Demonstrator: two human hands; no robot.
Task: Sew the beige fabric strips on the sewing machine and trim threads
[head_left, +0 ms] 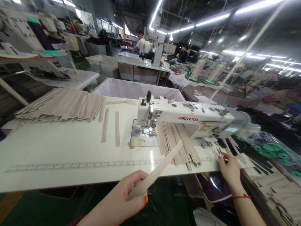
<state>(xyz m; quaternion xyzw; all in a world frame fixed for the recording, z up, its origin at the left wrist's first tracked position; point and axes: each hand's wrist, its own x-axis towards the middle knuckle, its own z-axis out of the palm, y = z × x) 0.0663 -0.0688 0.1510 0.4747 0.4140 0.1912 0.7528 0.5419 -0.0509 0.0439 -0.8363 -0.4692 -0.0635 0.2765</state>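
My left hand is closed on one end of a beige fabric strip, which slants up to the right in front of the table edge. At the right of the sewing table, my right hand has its fingers round small scissors, blades pointing away from me. Left of that hand, a pile of beige strips lies under the arm of a white sewing machine. Two single strips rest flat left of the needle plate.
A large stack of beige strips covers the table's back left. A printed ruler runs along the front. Behind the machine is a white-lined bin. Thread cones stand at the back right. A person is at a farther table.
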